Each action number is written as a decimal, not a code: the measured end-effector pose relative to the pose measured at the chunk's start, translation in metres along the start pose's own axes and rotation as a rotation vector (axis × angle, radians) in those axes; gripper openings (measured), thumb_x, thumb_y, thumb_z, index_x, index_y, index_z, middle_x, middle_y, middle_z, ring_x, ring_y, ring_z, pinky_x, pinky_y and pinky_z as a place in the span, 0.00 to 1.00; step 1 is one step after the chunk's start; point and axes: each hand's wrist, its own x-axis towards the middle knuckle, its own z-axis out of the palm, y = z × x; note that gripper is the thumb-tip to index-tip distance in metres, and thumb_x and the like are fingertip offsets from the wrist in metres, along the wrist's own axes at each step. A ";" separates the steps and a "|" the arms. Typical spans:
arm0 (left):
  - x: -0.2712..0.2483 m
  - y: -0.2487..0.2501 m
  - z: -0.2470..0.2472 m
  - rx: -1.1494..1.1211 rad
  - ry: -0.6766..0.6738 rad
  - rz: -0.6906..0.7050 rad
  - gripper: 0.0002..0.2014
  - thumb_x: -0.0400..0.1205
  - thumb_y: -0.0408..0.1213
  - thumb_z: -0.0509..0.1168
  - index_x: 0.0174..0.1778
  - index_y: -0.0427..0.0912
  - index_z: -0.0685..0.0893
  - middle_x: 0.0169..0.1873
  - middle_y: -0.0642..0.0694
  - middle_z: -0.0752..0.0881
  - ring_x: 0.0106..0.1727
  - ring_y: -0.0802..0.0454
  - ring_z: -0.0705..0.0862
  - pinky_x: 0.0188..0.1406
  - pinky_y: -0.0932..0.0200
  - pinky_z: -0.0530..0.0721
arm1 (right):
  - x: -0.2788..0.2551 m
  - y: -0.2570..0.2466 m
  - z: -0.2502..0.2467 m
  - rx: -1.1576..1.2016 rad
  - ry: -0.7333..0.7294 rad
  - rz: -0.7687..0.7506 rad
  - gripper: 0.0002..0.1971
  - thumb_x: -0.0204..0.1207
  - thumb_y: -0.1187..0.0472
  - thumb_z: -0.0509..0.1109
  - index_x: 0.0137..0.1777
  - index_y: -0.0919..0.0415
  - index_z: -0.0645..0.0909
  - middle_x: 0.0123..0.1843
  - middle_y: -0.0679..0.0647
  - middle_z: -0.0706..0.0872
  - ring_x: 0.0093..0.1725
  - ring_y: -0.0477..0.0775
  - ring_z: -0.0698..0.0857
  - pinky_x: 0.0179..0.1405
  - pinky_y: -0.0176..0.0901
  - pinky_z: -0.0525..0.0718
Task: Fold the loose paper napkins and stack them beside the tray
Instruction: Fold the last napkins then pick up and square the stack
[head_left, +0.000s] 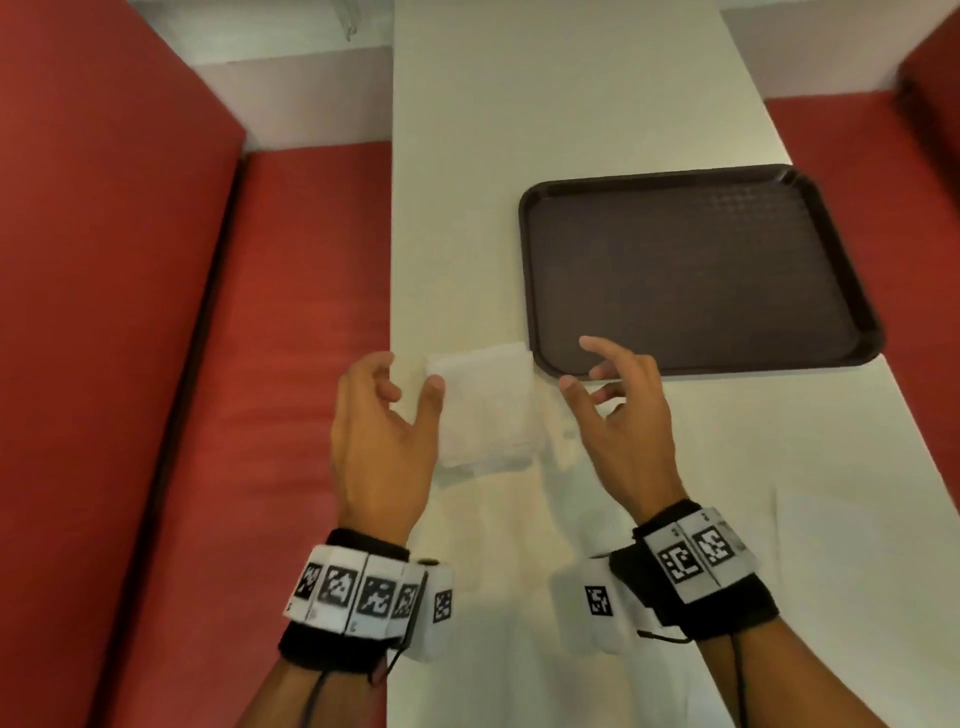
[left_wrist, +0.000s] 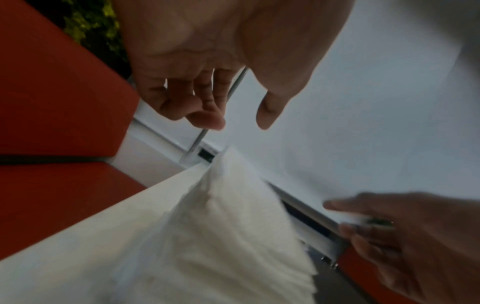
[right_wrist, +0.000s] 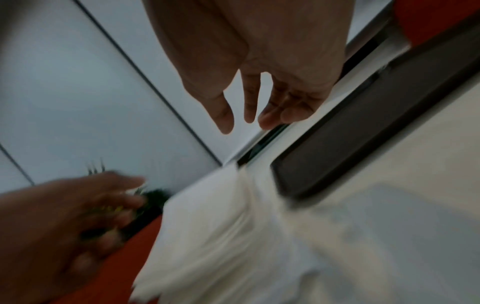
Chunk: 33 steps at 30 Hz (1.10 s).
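White table between red benches is seen, folded napkins stacked beside dark tray, left hand and right hand held loose-fingered, nothing gripped.

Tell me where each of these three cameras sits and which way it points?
Head: worn on the head, looking down at the white table, dark brown plastic tray, stack of white paper napkins; both hands and marker wristbands show.
Left wrist: looks along the open left hand toward the napkins; the right hand shows too.
Right wrist: looks along the open right hand toward the tray.
All three views share the napkin stack.
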 end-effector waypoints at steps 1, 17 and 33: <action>-0.008 0.008 -0.004 -0.014 0.025 0.034 0.16 0.82 0.47 0.71 0.63 0.50 0.77 0.47 0.49 0.80 0.39 0.59 0.80 0.42 0.55 0.83 | -0.001 0.004 -0.020 -0.003 0.018 -0.001 0.17 0.79 0.57 0.73 0.67 0.46 0.80 0.52 0.45 0.76 0.45 0.43 0.81 0.40 0.26 0.77; -0.172 0.109 0.197 0.253 -0.802 0.125 0.13 0.84 0.49 0.67 0.59 0.46 0.86 0.48 0.50 0.89 0.51 0.52 0.86 0.54 0.55 0.85 | -0.098 0.165 -0.233 -0.707 -0.012 0.468 0.24 0.78 0.54 0.73 0.68 0.66 0.72 0.65 0.62 0.74 0.63 0.65 0.78 0.62 0.55 0.78; -0.193 0.118 0.196 -0.052 -0.753 -0.002 0.12 0.78 0.49 0.75 0.49 0.47 0.86 0.43 0.50 0.89 0.47 0.56 0.85 0.51 0.56 0.83 | -0.090 0.124 -0.259 0.344 0.038 0.220 0.04 0.83 0.60 0.69 0.54 0.52 0.78 0.49 0.48 0.87 0.43 0.51 0.87 0.40 0.43 0.84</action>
